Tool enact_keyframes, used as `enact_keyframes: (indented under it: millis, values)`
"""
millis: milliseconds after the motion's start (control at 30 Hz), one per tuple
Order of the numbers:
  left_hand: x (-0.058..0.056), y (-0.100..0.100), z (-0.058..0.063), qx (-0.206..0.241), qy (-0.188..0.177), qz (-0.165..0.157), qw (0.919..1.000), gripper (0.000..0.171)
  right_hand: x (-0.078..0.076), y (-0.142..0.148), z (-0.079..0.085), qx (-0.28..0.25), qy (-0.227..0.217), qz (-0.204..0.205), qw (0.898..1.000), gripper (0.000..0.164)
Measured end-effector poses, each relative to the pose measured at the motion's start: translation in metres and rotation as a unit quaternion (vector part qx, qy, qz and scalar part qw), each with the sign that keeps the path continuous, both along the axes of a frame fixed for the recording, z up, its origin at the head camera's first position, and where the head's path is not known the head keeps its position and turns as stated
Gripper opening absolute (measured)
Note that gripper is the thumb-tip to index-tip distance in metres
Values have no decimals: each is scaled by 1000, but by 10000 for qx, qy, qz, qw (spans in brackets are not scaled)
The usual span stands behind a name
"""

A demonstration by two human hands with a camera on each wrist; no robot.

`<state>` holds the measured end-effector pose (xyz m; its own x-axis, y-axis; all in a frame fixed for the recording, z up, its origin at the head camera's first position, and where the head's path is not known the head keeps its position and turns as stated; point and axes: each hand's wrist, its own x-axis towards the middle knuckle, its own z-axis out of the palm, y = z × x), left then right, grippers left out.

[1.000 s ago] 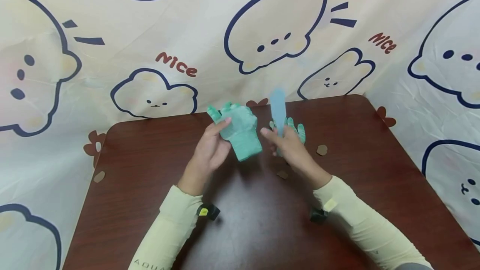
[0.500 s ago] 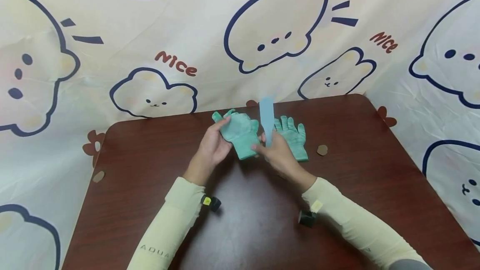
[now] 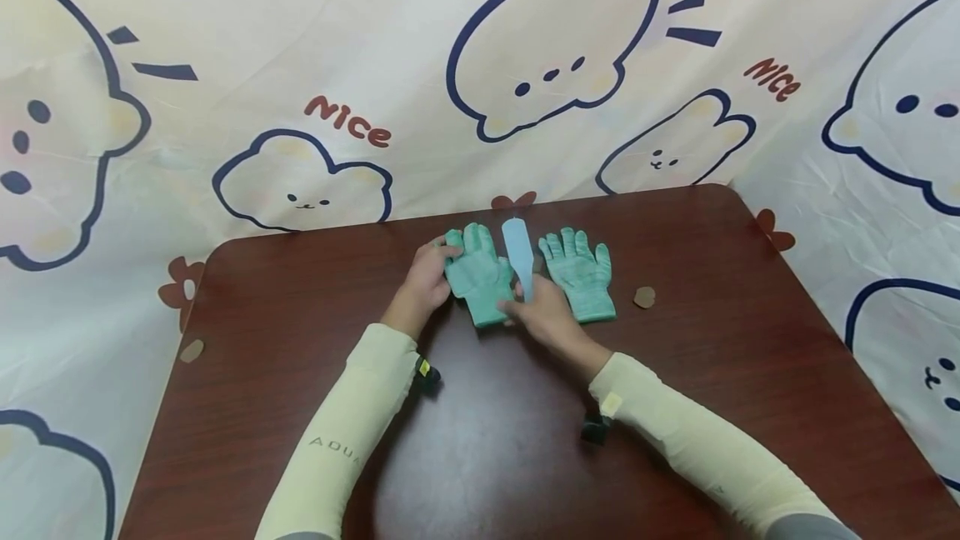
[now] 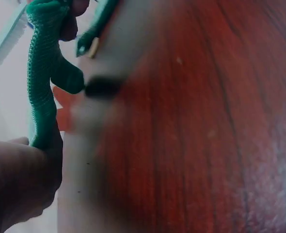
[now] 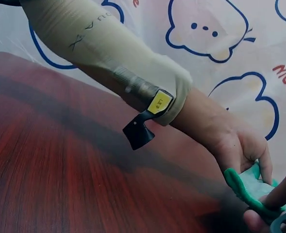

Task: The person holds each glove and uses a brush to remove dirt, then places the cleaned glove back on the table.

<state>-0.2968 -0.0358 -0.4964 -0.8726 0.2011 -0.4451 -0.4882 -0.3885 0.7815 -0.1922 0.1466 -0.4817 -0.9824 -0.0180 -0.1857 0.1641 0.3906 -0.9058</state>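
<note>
In the head view, a green knit glove (image 3: 480, 277) is held between both hands over the far middle of the table. My left hand (image 3: 429, 277) grips it at the finger end, thumb on top. At the cuff, my right hand (image 3: 551, 315) pinches the edge while also holding a light blue brush (image 3: 517, 244) upright. White bristles on the brush (image 4: 9, 39) show in the left wrist view. A second green glove (image 3: 581, 273) lies flat on the table just right of the brush, fingers pointing away. The right wrist view shows the held glove (image 5: 249, 189) sagging between the hands.
Small brown flat pieces lie on the dark wooden table (image 3: 480, 440): one piece (image 3: 644, 297) right of the second glove, another piece (image 3: 192, 351) at the left edge. A cartoon-printed cloth (image 3: 420, 48) hangs behind the table. Both wrists carry black cameras.
The right hand, with the brush, has moved left from over the second glove to the held glove's cuff. The held glove now shows its fingers spread upward, and the left hand has shifted slightly away.
</note>
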Motion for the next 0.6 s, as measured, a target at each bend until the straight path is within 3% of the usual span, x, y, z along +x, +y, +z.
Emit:
enact_keyframes:
  millis: [167,400,600]
  values:
    - [-2,1,-7,-1145,74,30,9934,57,1,1,-11,-31,-239,-22,9997,23]
    - [0,3,-3,-2348,658,83,9698,50,6,2,-16,46,-371,99,9993,22]
    - [1,5,3,-2831,845,343,9547,49,10,7,-12,-104,-528,70,9985,28]
